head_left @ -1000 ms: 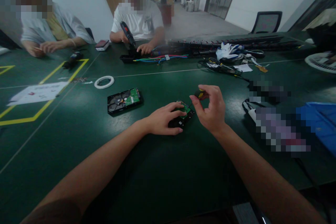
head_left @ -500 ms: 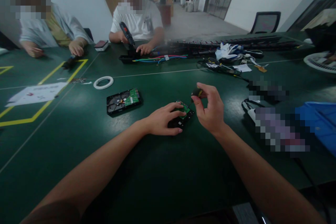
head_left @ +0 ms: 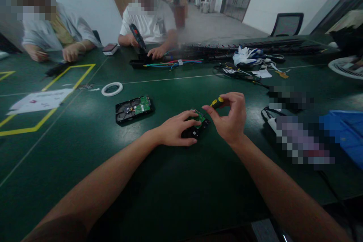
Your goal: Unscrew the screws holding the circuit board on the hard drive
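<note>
A hard drive [head_left: 195,133] with a green circuit board lies on the green table in front of me. My left hand [head_left: 178,128] holds it down, fingers spread over the board and thumb along the near side. My right hand [head_left: 231,115] pinches a black-and-yellow screwdriver [head_left: 217,102], its handle tilted up to the right. The thin shaft points down at the board's right part; whether the tip sits in a screw is too small to tell. A second hard drive [head_left: 133,109], board side up, lies to the left, untouched.
A white ring of tape [head_left: 112,89] and a paper sheet [head_left: 39,100] lie to the left. Across the table, one person uses a power drill [head_left: 137,36] near coloured wires [head_left: 176,62]; another sits at the left. Gloves [head_left: 246,56], cables and a blue bin [head_left: 344,132] are at right.
My right hand has shifted its grip: the screwdriver's handle now leans to the right and shows more. My left hand and the drive stay put. The left person's dark tool moved left.
</note>
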`<action>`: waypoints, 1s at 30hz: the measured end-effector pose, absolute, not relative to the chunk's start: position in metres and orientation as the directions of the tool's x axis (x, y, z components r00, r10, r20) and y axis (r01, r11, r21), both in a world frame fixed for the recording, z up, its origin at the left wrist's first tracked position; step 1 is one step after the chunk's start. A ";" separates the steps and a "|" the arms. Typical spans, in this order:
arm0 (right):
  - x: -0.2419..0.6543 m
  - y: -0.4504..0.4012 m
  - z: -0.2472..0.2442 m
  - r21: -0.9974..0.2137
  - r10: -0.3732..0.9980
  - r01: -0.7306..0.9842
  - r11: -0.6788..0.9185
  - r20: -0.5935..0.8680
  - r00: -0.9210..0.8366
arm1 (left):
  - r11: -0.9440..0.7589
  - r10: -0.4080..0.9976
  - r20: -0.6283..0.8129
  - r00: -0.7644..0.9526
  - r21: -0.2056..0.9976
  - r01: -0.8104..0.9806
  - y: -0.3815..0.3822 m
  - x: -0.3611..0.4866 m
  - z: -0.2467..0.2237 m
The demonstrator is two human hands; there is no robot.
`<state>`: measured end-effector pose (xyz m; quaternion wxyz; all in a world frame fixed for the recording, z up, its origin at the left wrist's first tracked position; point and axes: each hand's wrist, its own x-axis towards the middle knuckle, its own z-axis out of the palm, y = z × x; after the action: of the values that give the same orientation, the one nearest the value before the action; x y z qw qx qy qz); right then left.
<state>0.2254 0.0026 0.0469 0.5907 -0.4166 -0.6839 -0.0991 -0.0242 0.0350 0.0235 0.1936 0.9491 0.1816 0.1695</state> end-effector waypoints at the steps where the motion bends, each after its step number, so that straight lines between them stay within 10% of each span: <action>1: 0.225 0.003 0.045 -0.370 0.451 0.675 0.638 0.891 0.062 | -0.858 0.411 0.252 0.876 0.432 0.278 0.035 -0.024 0.023; 30: 0.223 0.002 0.035 -0.461 0.602 0.620 0.635 0.798 -0.024 | -0.863 0.414 0.255 0.874 0.414 0.288 0.035 -0.024 0.022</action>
<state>0.2226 0.0025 0.0352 0.5527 -0.4271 -0.7156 -0.0081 -0.0238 0.0348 0.0223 0.1850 0.9501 0.1849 0.1703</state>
